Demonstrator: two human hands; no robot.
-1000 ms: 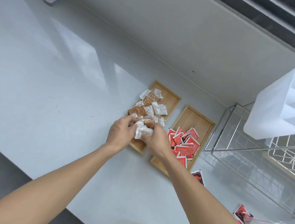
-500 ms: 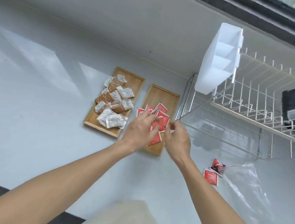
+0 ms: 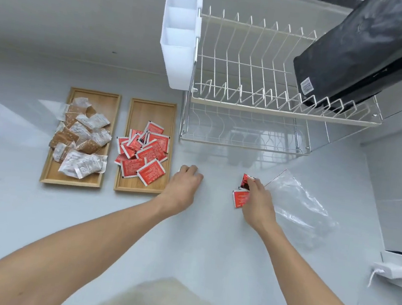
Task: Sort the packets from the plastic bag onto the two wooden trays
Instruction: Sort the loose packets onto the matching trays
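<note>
Two wooden trays lie side by side on the white counter. The left tray (image 3: 106,99) holds several white and brown packets (image 3: 81,138). The right tray (image 3: 155,108) holds several red packets (image 3: 144,153). Right of the trays, my left hand (image 3: 183,188) rests on the counter with curled fingers and nothing in it. My right hand (image 3: 258,201) lies over two red packets (image 3: 239,198) on the counter, its fingertips pinching the upper one (image 3: 245,181). The clear plastic bag (image 3: 297,203) lies flat just right of that hand and looks empty.
A white wire dish rack (image 3: 250,103) stands behind the hands, with a white cutlery holder (image 3: 179,37) on its left end and a black pouch (image 3: 366,51) leaning on its right end. A white charger (image 3: 391,272) sits at the counter's right edge.
Both hands left the trays and moved right. My right hand reached the two red packets beside the bag and closed its fingers on one. The view swung right.
</note>
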